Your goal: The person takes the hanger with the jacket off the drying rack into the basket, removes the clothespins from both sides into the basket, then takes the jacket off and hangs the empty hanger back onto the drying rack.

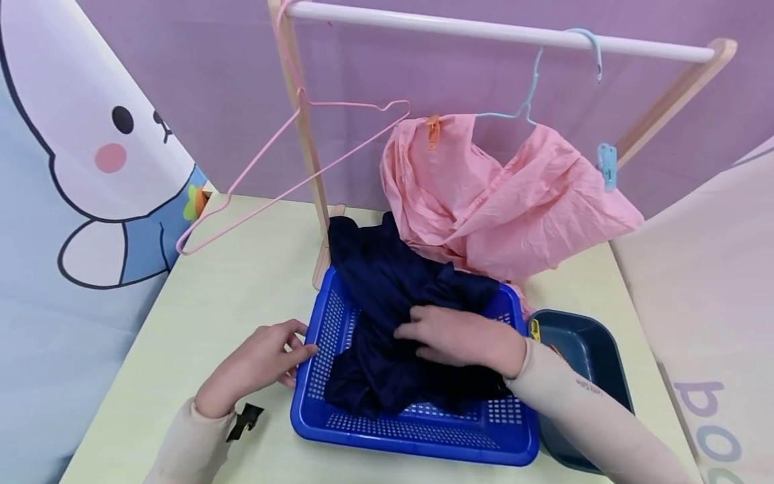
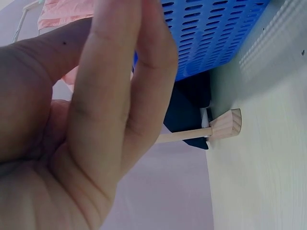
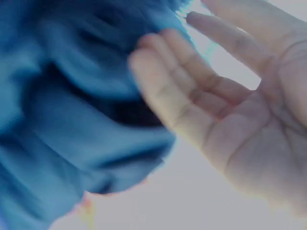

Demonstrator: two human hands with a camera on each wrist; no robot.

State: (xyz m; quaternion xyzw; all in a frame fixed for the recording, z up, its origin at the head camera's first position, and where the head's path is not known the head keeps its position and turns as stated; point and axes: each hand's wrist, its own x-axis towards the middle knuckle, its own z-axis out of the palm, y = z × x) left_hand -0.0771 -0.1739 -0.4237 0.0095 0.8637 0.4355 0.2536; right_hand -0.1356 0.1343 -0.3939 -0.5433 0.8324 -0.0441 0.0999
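Observation:
A blue plastic basket (image 1: 423, 437) with perforated walls holds a crumpled dark navy garment (image 1: 387, 363), part of which spills over its far rim. At the basket's left side is my left hand (image 1: 266, 356), its thumb over the rim and its fingers against the outer wall; the left wrist view shows those fingers close at the perforated wall (image 2: 206, 33). My right hand (image 1: 459, 336) is over the garment with fingers extended. In the right wrist view, the palm and loosely straight fingers (image 3: 163, 91) face the blurred navy cloth (image 3: 86, 115), gripping nothing.
Behind the basket stands a rack with a white rail (image 1: 447, 25). A pink garment (image 1: 496, 202) hangs there on a light blue hanger, with orange and blue clips. An empty pink hanger (image 1: 290, 181) hangs left. A dark tub (image 1: 586, 343) sits right; a black clip (image 1: 244, 422) lies left.

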